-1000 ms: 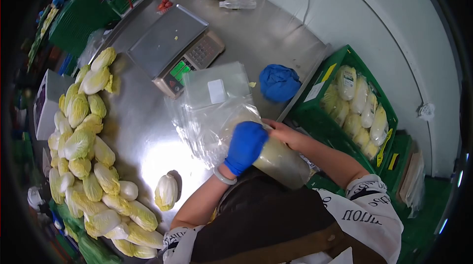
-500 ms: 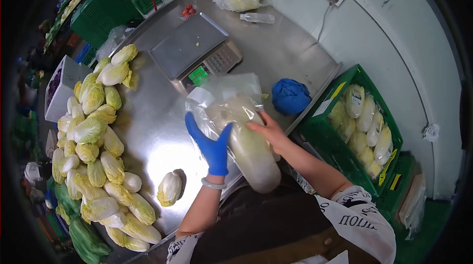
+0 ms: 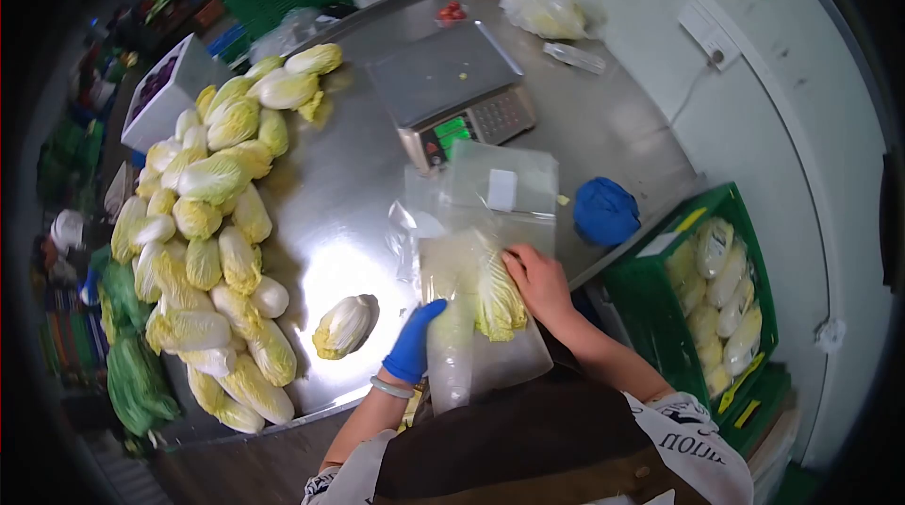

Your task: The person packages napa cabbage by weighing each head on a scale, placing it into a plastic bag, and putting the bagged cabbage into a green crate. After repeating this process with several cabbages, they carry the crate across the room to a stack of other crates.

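Two hands of yours are on the work at the near edge of the steel table. Change since half a second ago: your gloved left hand, then spread wide, is now drawn in along the left side of the clear film, thumb on it; fingers partly hidden, so can't tell if clamped. Your bare right hand sits against the right side of the cabbage, fingers curled near its far end; firm grip or just touching, can't tell. That cabbage's leafy face now shows just beside the film, where a pale wrapped shape showed before. Whether it's partly inside the film, unclear. Reads as wrapping mid-step, cabbage not fully enclosed, my judgement. Flat bags lie just far of your hands, near the scale, with a blue bundle to the right. One loose cabbage lies left of your left hand, the cabbage pile farther left. Bagged cabbages sit in the green crate, right.
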`<action>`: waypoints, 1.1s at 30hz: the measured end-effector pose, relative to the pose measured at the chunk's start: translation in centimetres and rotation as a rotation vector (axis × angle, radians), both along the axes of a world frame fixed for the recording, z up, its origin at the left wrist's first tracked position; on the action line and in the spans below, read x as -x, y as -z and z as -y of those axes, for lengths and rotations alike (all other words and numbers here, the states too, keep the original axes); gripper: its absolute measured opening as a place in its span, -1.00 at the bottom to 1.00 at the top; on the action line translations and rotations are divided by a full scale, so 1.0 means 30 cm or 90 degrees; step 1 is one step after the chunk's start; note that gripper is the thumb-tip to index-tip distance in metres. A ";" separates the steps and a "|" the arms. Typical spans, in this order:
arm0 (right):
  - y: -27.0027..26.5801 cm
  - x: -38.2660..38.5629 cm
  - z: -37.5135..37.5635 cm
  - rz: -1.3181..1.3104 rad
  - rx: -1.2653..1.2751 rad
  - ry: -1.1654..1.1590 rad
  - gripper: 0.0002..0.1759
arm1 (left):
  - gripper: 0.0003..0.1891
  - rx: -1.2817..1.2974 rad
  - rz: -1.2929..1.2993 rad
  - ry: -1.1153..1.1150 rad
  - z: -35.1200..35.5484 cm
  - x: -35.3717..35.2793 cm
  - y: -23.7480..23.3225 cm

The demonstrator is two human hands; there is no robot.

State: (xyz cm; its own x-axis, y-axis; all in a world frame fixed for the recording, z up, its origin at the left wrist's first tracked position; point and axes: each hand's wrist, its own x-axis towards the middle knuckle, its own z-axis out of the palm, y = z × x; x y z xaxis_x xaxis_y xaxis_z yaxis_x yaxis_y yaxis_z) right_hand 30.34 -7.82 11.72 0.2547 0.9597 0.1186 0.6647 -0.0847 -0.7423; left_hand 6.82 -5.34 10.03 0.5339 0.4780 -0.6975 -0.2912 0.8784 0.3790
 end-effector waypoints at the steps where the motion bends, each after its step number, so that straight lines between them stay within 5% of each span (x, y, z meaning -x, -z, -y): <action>1: -0.001 0.014 0.011 0.033 0.024 -0.008 -0.81 | -0.62 -0.021 -0.016 -0.007 0.016 -0.006 -0.039; 10: -0.112 0.089 0.245 0.014 0.061 -0.345 -0.86 | -0.62 -0.083 -0.086 -0.065 0.295 0.178 -0.076; 12: -0.110 0.123 0.262 0.000 0.017 -0.399 -0.85 | -0.68 -0.234 -0.199 -0.030 0.363 0.238 0.029; 14: -0.062 0.141 0.197 -0.062 0.105 -0.327 -0.87 | -0.74 -0.566 -0.455 0.101 0.369 0.278 0.142; 16: -0.071 0.161 0.128 -0.135 0.132 -0.269 -0.88 | -0.84 -0.669 -0.601 0.245 0.262 0.262 0.054; 18: -0.143 0.177 0.070 -0.217 0.103 -0.223 -0.88 | -0.83 -0.387 -0.383 0.066 0.226 0.273 0.026; 19: -0.207 0.181 0.070 -0.221 0.107 -0.225 -0.86 | -0.79 -0.209 -0.225 -0.051 0.206 0.265 -0.109; 21: -0.330 0.167 0.043 -0.221 0.108 -0.231 -0.83 | -0.71 -0.199 -0.146 -0.052 0.180 0.234 -0.313; 23: -0.322 0.160 0.014 -0.138 0.025 -0.205 -0.86 | -0.69 -0.183 -0.108 -0.001 0.167 0.249 -0.340; 27: -0.286 0.204 -0.014 0.261 -0.336 -0.406 -0.82 | -0.61 -0.234 -0.215 0.142 0.172 0.270 -0.012; 29: -0.308 0.299 0.067 0.204 -0.163 -0.430 -0.77 | -0.65 -0.327 -0.226 0.107 0.213 0.229 -0.042; 31: -0.257 0.348 0.094 0.298 -0.014 -0.522 -0.79 | -0.64 -0.247 -0.208 0.045 0.227 0.208 -0.038; 33: -0.346 0.285 0.082 0.249 -0.100 -0.501 -0.77 | -0.64 -0.185 -0.135 0.078 0.209 0.235 -0.075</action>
